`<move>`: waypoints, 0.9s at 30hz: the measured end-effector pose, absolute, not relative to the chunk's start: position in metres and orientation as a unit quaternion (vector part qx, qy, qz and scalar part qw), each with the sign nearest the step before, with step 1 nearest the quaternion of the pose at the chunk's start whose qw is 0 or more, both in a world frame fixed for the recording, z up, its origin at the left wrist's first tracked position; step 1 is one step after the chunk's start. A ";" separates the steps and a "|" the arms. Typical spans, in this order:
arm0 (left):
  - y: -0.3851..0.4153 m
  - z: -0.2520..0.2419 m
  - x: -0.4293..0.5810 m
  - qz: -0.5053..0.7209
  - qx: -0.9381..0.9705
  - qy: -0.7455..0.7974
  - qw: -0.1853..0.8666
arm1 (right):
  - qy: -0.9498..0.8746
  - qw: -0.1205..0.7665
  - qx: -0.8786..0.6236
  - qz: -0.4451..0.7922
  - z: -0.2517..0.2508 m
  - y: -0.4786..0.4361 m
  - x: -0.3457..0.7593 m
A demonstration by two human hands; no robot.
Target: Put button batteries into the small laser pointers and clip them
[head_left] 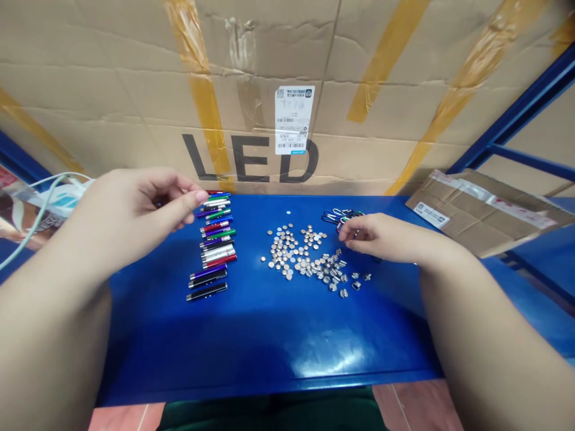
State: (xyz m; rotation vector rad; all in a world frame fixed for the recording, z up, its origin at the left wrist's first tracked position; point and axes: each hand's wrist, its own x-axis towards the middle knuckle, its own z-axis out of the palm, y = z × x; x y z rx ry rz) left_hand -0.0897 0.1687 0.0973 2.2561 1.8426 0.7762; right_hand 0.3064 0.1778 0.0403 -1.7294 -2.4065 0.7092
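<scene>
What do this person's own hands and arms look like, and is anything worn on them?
The left hand and right hand are bare, with no gloves, rings or watch in view. The left forearm and right forearm show no sleeves. The fingers are slender, with short nails.

a neat column of slim metal pen lights point(215, 242) in red, green, purple and black lies left of centre; silvery button cells point(300, 254) sprawl loosely beside it, below a bunched tangle of carabiner clips point(342, 216).
</scene>
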 end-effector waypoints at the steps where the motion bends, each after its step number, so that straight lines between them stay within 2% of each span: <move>1: 0.169 0.097 -0.091 0.253 0.744 0.617 0.048 | -0.782 0.056 -0.573 0.238 0.042 0.177 0.310; 13: 0.196 0.062 -0.099 0.171 0.820 0.543 0.067 | -0.711 0.140 -0.632 0.274 0.046 0.167 0.363; 18: 0.194 0.056 -0.095 0.116 0.840 0.515 0.124 | -0.677 0.117 -0.662 0.301 0.041 0.164 0.363; 22: 0.175 0.056 -0.093 0.064 0.858 0.482 0.165 | -0.721 0.118 -0.622 0.283 0.038 0.157 0.350; 27: 0.135 0.047 -0.099 0.104 0.855 0.487 0.144 | -0.738 0.119 -0.612 0.257 0.034 0.140 0.339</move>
